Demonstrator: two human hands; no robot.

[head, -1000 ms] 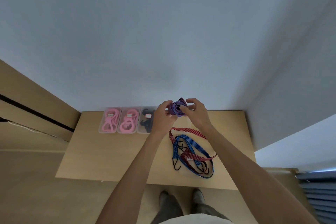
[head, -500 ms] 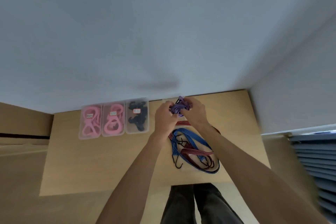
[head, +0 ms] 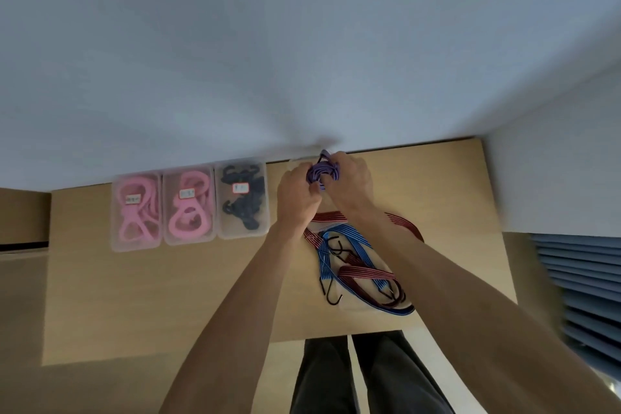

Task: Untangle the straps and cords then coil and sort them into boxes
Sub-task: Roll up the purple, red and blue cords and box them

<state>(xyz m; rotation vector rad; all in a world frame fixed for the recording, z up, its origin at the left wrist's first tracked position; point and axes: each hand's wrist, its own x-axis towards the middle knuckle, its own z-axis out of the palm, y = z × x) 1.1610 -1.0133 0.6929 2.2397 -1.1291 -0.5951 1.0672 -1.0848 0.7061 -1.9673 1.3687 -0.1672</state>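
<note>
Both hands raised above the far edge of the light wooden counter (head: 141,296), just right of frame centre: left hand (head: 297,193) and right hand (head: 349,180) close together, fingers of each clamped on one small coiled purple striped cord (head: 321,173) held between them. Below the hands, lower right of centre, a loose tangle on the counter: flat blue striped bungee cord (head: 353,239) interlaced with dark red striped bungee cord (head: 366,272), black metal hooks (head: 332,296) poking out at the near side. Left of the hands, along the wall, three clear plastic boxes in a row, touching: two with pink coiled straps (head: 136,208) (head: 188,205), the third with black cords (head: 243,200), each bearing a small white label.
</note>
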